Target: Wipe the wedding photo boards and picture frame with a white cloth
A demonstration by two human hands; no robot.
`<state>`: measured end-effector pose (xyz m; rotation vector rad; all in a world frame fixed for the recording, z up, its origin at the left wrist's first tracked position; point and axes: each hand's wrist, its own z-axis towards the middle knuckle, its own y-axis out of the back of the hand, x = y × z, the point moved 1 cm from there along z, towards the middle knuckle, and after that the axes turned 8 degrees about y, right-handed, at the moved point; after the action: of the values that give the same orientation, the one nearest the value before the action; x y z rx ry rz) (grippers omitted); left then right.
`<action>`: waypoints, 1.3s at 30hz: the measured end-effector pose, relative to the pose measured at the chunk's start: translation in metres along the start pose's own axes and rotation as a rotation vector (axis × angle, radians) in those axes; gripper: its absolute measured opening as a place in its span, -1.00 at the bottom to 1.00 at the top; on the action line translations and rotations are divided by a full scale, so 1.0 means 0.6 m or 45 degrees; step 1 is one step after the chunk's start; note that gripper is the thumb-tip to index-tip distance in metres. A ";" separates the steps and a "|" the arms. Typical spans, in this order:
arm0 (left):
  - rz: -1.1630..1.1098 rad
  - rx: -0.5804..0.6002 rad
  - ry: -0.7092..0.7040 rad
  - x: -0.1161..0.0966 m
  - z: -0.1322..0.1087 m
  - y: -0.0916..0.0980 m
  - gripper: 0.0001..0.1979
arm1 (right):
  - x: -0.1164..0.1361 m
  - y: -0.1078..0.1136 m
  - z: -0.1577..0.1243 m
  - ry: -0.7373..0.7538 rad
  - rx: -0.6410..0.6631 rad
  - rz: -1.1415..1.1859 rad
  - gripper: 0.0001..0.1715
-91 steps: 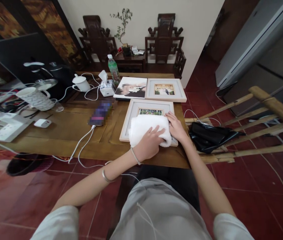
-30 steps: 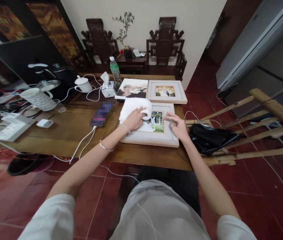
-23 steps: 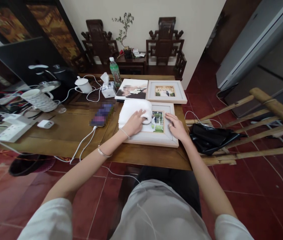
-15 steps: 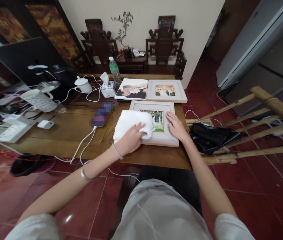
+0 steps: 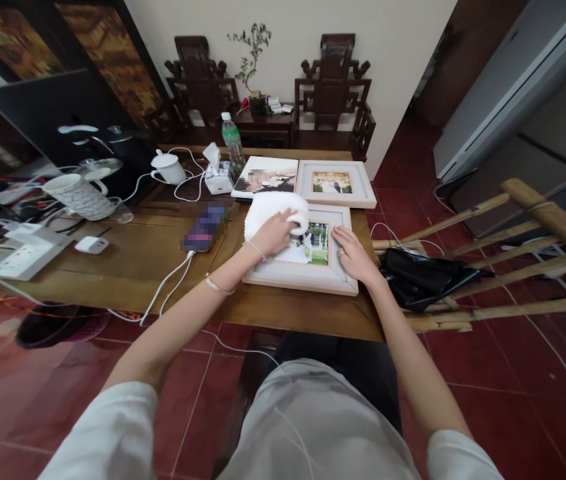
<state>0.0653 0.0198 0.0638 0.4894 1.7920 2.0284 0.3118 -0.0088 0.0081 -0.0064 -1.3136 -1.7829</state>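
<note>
A pale picture frame [image 5: 303, 277] with a photo in its middle lies flat on the wooden table [image 5: 163, 280], close to the front edge. My left hand [image 5: 275, 233] grips a folded white towel [image 5: 267, 207] and presses it on the frame's upper left part, covering that corner. On the frame's right border rests my right hand [image 5: 353, 253], fingers stretched out and holding nothing. Behind it lie a second pale frame [image 5: 363, 183] with a photo and a white-edged photo panel [image 5: 273, 175], side by side.
Left of the frame lies a charging phone [image 5: 205, 228]. Farther back stand a tissue box [image 5: 219, 179], a green-labelled bottle [image 5: 233, 143], a lidded cup [image 5: 169, 167] and a patterned mug [image 5: 80, 197]. A power strip [image 5: 27, 253] sits far left; a bamboo rack [image 5: 537, 200] stands right.
My left hand has pushed the towel away from me and slightly right, from the frame's lower left to its upper left. More of the photo shows. My right hand stays put.
</note>
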 end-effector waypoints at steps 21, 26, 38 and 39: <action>-0.015 0.236 -0.159 -0.114 -0.170 0.065 -0.62 | -0.001 0.004 0.004 0.007 -0.036 0.098 -0.27; -0.041 0.149 -0.037 -0.101 -0.126 0.033 -0.58 | 0.003 0.004 0.005 -0.007 -0.082 0.102 -0.27; -0.029 -0.013 0.149 -0.057 0.026 0.004 -0.52 | 0.008 -0.001 0.007 -0.069 -0.116 0.039 -0.31; -0.024 0.025 0.115 -0.065 0.024 0.007 -0.52 | 0.009 -0.002 0.007 -0.068 -0.117 0.041 -0.30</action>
<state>0.1059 0.0117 0.0693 0.3909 1.8632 2.0527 0.3062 -0.0090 0.0116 -0.1259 -1.2615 -1.8253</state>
